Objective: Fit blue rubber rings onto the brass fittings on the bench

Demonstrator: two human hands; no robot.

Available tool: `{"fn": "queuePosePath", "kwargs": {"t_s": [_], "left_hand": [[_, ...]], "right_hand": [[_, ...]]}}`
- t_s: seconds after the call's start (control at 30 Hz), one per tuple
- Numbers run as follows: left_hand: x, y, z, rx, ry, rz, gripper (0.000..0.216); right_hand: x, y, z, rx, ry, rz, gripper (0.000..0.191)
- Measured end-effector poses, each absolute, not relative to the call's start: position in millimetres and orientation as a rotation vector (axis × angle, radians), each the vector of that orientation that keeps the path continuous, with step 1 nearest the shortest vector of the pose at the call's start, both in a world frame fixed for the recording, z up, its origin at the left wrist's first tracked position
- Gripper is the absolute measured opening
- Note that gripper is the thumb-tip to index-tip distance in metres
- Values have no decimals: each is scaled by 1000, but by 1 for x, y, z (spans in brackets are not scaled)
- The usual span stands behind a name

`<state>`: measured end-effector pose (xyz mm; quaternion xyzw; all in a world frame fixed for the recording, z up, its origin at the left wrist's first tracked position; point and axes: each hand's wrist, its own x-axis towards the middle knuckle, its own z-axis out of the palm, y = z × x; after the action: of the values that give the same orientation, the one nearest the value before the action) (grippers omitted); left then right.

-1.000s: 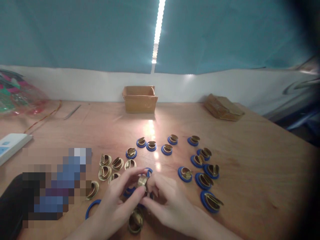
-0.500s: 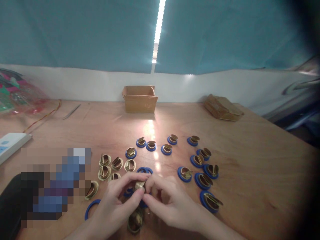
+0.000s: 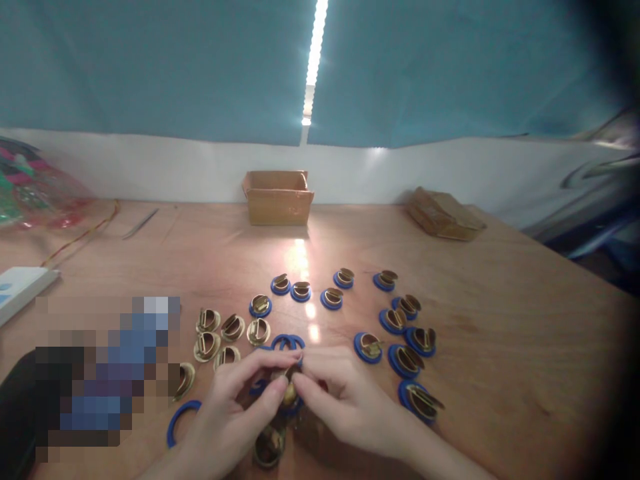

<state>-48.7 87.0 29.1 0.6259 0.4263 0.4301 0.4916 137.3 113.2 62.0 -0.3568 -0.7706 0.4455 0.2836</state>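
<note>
My left hand [image 3: 235, 407] and my right hand [image 3: 345, 400] meet low over the wooden table [image 3: 500, 320], fingertips pinched together on one small brass piece [image 3: 289, 393] with a blue ring under it. Just below the hands lies another brass piece [image 3: 267, 447]. Bare brass pieces [image 3: 220, 330] cluster to the left of the hands. Loose blue rings [image 3: 180, 417] lie nearby, and two more blue rings [image 3: 287, 341] sit just beyond my fingers. Brass pieces fitted in blue rings [image 3: 405, 333] spread in an arc from the middle to the right.
An open cardboard box [image 3: 278, 197] stands at the back centre and a flat brown packet [image 3: 443, 213] at the back right. A white power strip [image 3: 20, 290] and a colourful plastic bag [image 3: 30, 187] sit at the left. A pixelated patch covers the near left.
Both hands have dropped lower and closer to the table with the brass piece between them. The two blue rings beyond the fingers have come into view.
</note>
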Motion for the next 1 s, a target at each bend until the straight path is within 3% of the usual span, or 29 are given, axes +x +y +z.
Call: {"fn": "queuePosePath", "kwargs": {"t_s": [0.17, 0.3, 0.5, 0.83, 1.0], "left_hand": [[-50, 92, 31, 1521, 1102, 1080, 23], [-53, 93, 33, 1542, 1153, 1159, 21], [-58, 96, 40, 1478, 1296, 1276, 19], [-84, 129, 33, 1721, 1644, 1427, 21], [-107, 145, 33, 1971, 1835, 1139, 25]], "right_hand": [[142, 117, 65, -1135, -1869, 1131, 33], [144, 117, 64, -1113, -1954, 945, 4], [140, 116, 61, -898, -2160, 977, 29], [141, 112, 59, -1110, -2190, 774, 19], [141, 111, 58, -1152, -2220, 723, 17]]}}
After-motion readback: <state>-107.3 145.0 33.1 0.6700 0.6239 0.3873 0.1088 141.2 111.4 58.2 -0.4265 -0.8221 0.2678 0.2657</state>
